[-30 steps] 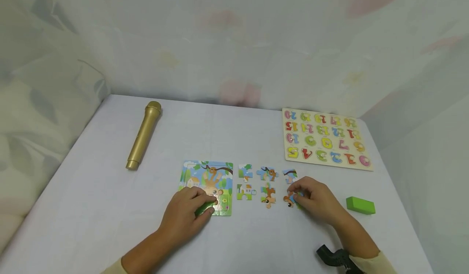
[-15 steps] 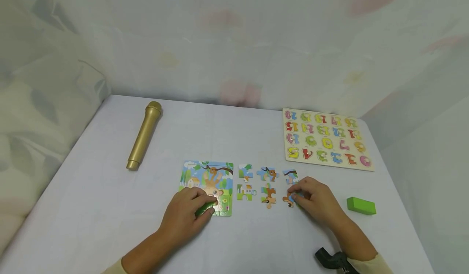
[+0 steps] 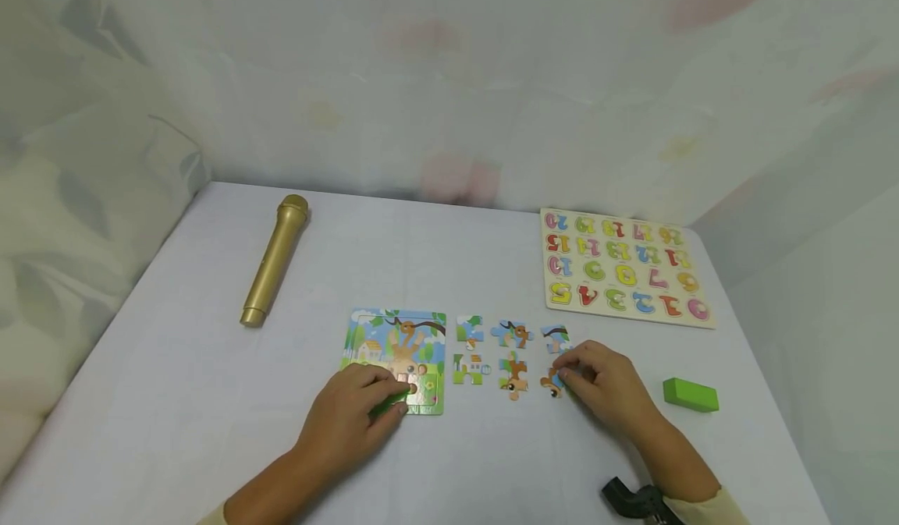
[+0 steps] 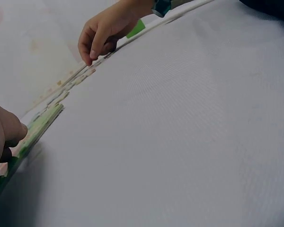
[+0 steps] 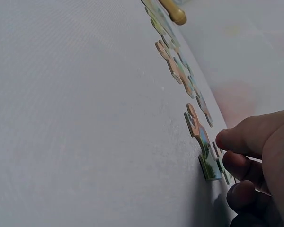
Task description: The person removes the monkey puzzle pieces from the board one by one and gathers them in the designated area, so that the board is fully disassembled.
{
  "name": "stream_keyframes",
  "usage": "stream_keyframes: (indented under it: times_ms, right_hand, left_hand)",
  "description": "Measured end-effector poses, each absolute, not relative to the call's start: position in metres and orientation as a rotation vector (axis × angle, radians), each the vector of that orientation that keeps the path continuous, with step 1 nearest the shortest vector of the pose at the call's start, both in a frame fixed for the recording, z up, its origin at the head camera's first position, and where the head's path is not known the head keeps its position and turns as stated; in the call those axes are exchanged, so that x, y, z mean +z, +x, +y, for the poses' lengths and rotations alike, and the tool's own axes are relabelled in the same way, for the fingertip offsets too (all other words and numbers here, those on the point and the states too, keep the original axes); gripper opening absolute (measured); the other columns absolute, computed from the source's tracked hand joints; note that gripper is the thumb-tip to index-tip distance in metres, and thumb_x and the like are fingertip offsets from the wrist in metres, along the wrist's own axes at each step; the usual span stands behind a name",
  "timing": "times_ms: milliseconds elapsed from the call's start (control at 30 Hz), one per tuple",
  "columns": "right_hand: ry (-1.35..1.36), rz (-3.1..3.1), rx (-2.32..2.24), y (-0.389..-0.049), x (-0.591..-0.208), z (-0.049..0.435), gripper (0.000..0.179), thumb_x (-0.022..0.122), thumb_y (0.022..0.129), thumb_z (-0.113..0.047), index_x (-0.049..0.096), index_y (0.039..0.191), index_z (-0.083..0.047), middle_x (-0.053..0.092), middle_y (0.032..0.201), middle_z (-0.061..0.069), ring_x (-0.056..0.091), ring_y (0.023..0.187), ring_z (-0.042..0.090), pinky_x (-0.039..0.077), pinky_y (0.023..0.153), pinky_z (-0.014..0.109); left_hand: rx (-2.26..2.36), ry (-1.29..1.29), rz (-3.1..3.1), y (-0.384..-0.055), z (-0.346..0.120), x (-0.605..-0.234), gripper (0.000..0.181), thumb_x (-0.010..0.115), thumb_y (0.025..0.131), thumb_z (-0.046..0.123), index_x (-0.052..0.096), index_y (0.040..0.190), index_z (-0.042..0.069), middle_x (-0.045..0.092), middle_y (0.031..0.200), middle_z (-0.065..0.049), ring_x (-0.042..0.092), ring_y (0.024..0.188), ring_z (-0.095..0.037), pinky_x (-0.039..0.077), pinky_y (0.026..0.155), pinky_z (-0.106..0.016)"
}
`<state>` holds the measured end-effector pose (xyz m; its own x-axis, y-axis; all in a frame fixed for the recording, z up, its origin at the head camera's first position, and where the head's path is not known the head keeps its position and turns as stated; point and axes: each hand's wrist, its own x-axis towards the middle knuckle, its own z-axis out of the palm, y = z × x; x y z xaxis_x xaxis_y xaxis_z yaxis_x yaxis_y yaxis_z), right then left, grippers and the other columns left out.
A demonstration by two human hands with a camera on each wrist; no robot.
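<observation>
My left hand [image 3: 354, 406] lies over the lower left of a square picture puzzle board [image 3: 434, 353], its fingertips on the printed surface. In the left wrist view the thumb is at the near side of the board [image 4: 47, 118]. My right hand [image 3: 605, 381] is at the lower right puzzle piece [image 3: 551, 383], which lies flat and partly covered by the fingers. The right wrist view shows the fingertips close beside that piece [image 5: 206, 151]; firm contact is hard to tell. Other loose pieces, such as the deer-face piece [image 3: 515, 375] and house piece [image 3: 469, 367], lie between the hands.
A gold microphone [image 3: 275, 260] lies at the left of the white table [image 3: 175, 400]. The wooden number board [image 3: 625, 266] sits at the back right. A green block [image 3: 691, 394] lies right of my right hand. Patterned cloth [image 3: 449, 80] hangs behind.
My left hand has drawn back slightly to the left over the board. The right hand stays at the lower right piece, which has shifted slightly left.
</observation>
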<state>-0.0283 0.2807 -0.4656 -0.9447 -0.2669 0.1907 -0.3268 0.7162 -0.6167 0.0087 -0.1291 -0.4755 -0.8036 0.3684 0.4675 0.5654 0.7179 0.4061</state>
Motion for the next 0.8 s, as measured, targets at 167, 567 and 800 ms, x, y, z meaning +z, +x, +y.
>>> stream_keyframes:
  times_ms: [167,567,800]
  right_hand:
    - [0.526,-2.777,1.094,-0.028,-0.462,0.275,0.022,0.083,0.088,0.001,0.079,0.101,-0.017,0.069,0.091,-0.011,0.052,0.066,0.002,0.047,0.059,0.024]
    - [0.629,-2.850,1.258,-0.039,-0.447,0.229,0.018,0.080,0.093,-0.006,0.080,0.105,-0.020,0.063,0.089,-0.015,0.052,0.065,0.005,0.046,0.060,0.026]
    - [0.840,-2.805,1.310,-0.049,-0.446,0.187,0.016,0.080,0.094,-0.010,0.080,0.108,-0.017,0.062,0.087,-0.016,0.049,0.065,0.003,0.045,0.062,0.026]
  left_hand:
    - [-0.714,-0.724,-2.617,0.012,-0.132,-0.471,0.022,0.090,0.083,0.028,0.084,0.103,0.025,0.072,0.104,0.013,0.065,0.096,-0.009,0.055,0.080,-0.034]
    - [-0.824,-0.739,-2.468,0.022,-0.148,-0.465,0.025,0.089,0.079,0.019,0.080,0.102,0.023,0.071,0.106,0.013,0.065,0.093,-0.010,0.051,0.077,-0.026]
    - [-0.761,-0.520,-2.559,0.028,-0.166,-0.462,0.040,0.088,0.081,0.021,0.080,0.120,0.016,0.066,0.108,0.003,0.057,0.090,-0.010,0.049,0.069,-0.030]
